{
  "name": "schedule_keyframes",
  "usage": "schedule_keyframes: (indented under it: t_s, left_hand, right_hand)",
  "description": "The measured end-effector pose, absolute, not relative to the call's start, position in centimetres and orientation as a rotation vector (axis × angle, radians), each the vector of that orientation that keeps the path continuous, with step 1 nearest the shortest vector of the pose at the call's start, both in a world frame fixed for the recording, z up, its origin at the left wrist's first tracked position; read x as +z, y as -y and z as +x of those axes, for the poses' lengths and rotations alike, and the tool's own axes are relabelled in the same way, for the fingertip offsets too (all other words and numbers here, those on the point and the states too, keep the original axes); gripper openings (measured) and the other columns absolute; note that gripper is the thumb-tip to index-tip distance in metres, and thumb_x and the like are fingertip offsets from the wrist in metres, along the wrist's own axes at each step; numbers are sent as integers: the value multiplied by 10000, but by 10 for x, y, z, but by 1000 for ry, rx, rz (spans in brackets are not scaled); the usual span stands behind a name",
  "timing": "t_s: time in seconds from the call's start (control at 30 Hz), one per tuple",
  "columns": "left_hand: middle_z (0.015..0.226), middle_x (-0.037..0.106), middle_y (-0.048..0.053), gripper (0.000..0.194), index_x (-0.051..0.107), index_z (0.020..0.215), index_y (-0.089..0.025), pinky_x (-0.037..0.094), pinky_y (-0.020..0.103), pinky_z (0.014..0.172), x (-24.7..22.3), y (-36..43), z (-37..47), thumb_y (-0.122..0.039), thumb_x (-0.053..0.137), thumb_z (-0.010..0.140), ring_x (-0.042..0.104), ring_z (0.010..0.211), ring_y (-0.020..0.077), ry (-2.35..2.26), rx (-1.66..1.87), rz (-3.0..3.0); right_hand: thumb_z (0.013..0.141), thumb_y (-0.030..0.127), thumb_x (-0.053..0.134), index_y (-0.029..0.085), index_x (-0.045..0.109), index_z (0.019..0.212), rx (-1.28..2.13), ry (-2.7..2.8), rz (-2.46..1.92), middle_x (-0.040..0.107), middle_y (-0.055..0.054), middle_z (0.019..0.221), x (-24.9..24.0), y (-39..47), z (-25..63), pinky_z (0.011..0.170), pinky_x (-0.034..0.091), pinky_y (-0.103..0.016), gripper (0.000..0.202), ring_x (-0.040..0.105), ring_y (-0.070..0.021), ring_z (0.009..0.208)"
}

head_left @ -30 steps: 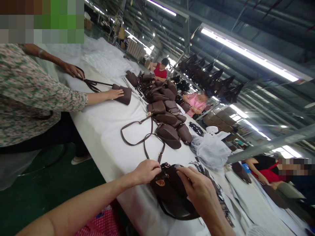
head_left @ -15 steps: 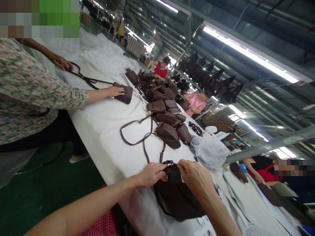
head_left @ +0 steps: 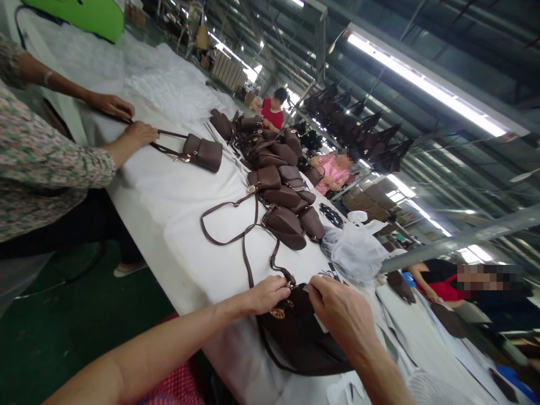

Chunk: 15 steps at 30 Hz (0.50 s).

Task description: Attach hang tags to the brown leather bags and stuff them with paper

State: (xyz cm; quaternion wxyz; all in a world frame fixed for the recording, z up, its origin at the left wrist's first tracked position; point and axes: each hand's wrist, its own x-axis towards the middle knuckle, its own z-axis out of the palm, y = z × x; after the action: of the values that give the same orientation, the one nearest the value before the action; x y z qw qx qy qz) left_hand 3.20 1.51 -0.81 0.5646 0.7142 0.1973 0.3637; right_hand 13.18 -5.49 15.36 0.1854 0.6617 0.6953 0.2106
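Observation:
A dark brown handbag (head_left: 297, 343) lies on the white-covered table right in front of me. My left hand (head_left: 270, 293) is closed at its top left edge, fingers pinched by the gold ring where the strap joins. Beneath those fingers hangs a round gold charm (head_left: 277, 313). Curled on the bag's upper right edge, my right hand (head_left: 340, 301) is closed too, its fingertips hidden from me. A pale tag shows below that hand. The bag's brown strap (head_left: 248, 261) runs away from me across the table.
Several small brown bags (head_left: 280, 197) are heaped mid-table. To the left, a co-worker's hands hold the strap of another brown bag (head_left: 206, 153). Clear plastic wrap (head_left: 169, 84) lies behind; a plastic bag (head_left: 354, 253) sits on the right. Other people sit across the table.
The co-worker's hand has left the small bag and moved back onto its strap. My hands stay on the handbag's top, now slightly farther apart, and the view has shifted a little.

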Motion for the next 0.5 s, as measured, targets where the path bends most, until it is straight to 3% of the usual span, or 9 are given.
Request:
schedule_keyframes:
  t_s: [0.27,0.5]
  left_hand:
    - [813,550,7,81,502,749,-195,425,277,797,-9,-17,32,-228,448,800,510,834,175,-431,850,1557]
    - [832,578,9,109,558,773,-181,426,283,823,-9,-15,33,-182,460,727,531,866,181,-414,866,1414]
  right_hand:
    - [937,205,431,191,624,773,600,-1883,1774,669,-52,732,150,51,119,472,172,-274,254,664,-161,613]
    - [911,124,430,173,647,811,536,-1857,1741,688,-86,778,142,44,113,480,289,-243,243,702,-201,685]
